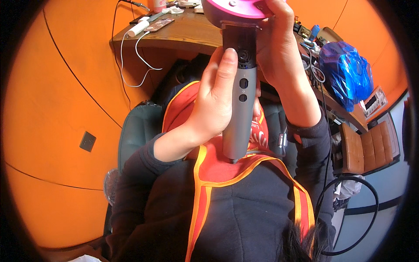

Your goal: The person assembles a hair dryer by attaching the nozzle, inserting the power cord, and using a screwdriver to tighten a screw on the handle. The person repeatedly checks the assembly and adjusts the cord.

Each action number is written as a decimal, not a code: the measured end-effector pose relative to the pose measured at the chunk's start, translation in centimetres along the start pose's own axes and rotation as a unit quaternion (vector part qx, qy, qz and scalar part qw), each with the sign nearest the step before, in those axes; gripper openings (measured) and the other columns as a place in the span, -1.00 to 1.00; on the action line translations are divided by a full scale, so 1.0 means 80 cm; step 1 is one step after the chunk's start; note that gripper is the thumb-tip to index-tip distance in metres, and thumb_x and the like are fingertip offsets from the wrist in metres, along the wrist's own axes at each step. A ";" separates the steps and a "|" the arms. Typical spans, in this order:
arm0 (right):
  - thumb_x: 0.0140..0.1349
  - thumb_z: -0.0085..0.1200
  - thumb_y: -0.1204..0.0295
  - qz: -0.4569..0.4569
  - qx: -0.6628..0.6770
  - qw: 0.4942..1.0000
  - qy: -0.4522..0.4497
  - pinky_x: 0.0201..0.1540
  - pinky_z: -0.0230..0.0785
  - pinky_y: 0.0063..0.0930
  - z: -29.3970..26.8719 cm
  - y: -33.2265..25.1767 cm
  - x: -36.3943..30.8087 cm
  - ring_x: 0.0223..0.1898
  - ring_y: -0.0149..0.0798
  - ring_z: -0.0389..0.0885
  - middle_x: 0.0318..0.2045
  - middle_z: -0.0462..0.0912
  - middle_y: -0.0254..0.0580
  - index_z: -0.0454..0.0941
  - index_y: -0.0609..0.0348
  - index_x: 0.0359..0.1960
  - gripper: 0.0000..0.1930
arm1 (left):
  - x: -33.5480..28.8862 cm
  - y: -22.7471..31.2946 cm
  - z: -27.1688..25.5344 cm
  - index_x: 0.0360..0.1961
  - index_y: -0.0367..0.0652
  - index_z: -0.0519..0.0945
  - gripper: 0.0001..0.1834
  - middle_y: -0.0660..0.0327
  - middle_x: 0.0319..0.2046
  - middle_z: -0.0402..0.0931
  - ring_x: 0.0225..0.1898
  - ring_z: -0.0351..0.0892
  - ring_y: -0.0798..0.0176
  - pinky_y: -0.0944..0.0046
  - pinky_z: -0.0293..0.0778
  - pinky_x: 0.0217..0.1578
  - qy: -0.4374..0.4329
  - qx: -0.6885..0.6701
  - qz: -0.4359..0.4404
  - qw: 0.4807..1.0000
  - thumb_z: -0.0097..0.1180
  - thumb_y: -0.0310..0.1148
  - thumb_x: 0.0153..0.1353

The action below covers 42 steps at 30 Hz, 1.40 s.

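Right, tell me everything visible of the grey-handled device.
The grey-handled device is held nearly vertical in view, its pink, bowl-like head cut off by the picture's top. Below come a dark collar and a smooth grey handle, perhaps plastic or metal, with two dark buttons and a small stub at its base. The left hand wraps the handle, thumb reaching the collar; the right hand holds the head's right side. Whether it runs is unclear.

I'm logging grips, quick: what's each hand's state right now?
Left hand: closed, holding the grey handle.
Right hand: closed, holding the pink head.
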State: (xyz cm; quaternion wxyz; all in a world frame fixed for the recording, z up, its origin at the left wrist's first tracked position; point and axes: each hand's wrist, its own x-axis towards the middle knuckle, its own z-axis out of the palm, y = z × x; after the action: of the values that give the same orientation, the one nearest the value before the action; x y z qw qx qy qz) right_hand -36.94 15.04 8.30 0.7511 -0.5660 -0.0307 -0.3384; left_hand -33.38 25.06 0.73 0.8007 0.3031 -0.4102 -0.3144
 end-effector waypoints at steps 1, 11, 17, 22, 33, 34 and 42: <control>0.16 -0.03 0.03 -0.031 -0.022 0.999 -0.026 -0.16 0.31 -0.48 0.000 0.002 0.002 -0.22 -0.40 0.47 -0.22 0.49 -0.31 0.35 0.02 -0.03 -0.55 | 0.000 0.000 -0.001 -0.19 -0.13 0.27 -0.56 0.16 -0.56 0.41 -0.66 0.47 0.28 0.33 0.46 -0.61 -0.003 -0.011 -0.011 1.000 -0.33 0.07 0.30; 0.12 -0.01 -0.01 0.012 -0.003 0.999 -0.043 -0.35 0.34 -0.59 -0.020 0.013 0.026 -0.31 -0.41 0.50 -0.32 0.52 -0.31 0.40 0.02 -0.09 -0.55 | -0.025 -0.024 -0.017 -0.08 -0.19 0.27 -0.48 0.13 -0.38 0.49 -0.33 0.55 0.27 0.29 0.51 -0.33 -0.102 -0.124 -0.134 0.978 0.11 -0.06 0.12; 0.11 0.01 0.02 0.012 0.010 0.999 -0.038 -0.31 0.34 -0.60 -0.024 0.016 0.025 -0.30 -0.44 0.51 -0.29 0.55 -0.32 0.43 0.07 -0.13 -0.56 | -0.026 -0.033 -0.031 -0.01 -0.20 0.26 -0.50 0.10 -0.34 0.50 -0.30 0.55 0.25 0.21 0.48 -0.22 -0.161 -0.095 -0.186 0.965 0.19 -0.35 0.07; 0.15 -0.01 0.11 -0.038 0.021 0.998 -0.045 -0.28 0.35 -0.61 -0.028 0.011 0.030 -0.27 -0.45 0.51 -0.27 0.55 -0.32 0.43 0.11 -0.11 -0.61 | -0.029 -0.050 -0.029 -0.14 -0.25 0.36 -0.63 0.11 -0.32 0.48 -0.28 0.54 0.22 0.21 0.45 -0.19 -0.217 -0.190 -0.263 0.921 0.18 -0.34 0.07; 0.07 -0.01 -0.10 0.072 -0.065 0.995 0.011 -0.11 0.21 -0.32 -0.038 0.022 0.014 -0.10 -0.38 0.36 -0.15 0.46 -0.39 0.35 -0.10 -0.01 -0.48 | -0.028 -0.033 -0.018 -0.39 -0.22 0.37 -0.78 0.22 -0.58 0.42 -0.61 0.46 0.37 0.38 0.44 -0.55 -0.058 -0.056 -0.162 0.984 0.14 -0.35 0.07; 0.07 -0.01 -0.09 0.073 -0.059 0.996 0.008 -0.11 0.21 -0.32 -0.040 0.024 0.014 -0.10 -0.38 0.36 -0.16 0.47 -0.38 0.35 -0.10 -0.01 -0.48 | -0.029 -0.033 -0.017 -0.39 -0.22 0.37 -0.78 0.22 -0.58 0.43 -0.62 0.46 0.37 0.38 0.44 -0.55 -0.054 -0.055 -0.159 0.984 0.14 -0.35 0.07; 0.08 -0.03 -0.06 0.033 -0.058 0.997 0.047 -0.36 0.29 -0.51 -0.062 0.027 0.072 -0.32 -0.42 0.46 -0.33 0.54 -0.30 0.44 0.04 -0.14 -0.52 | -0.012 -0.032 -0.029 -0.37 -0.20 0.36 -0.77 0.23 -0.59 0.42 -0.63 0.47 0.35 0.36 0.44 -0.58 -0.018 -0.018 -0.204 0.979 0.14 -0.36 0.07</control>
State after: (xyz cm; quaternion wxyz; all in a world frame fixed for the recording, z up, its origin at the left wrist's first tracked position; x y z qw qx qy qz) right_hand -32.99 8.27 7.26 0.7284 -0.5926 0.0432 -0.3412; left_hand -32.53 24.72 -2.72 0.7178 0.3598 -0.3485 -0.4836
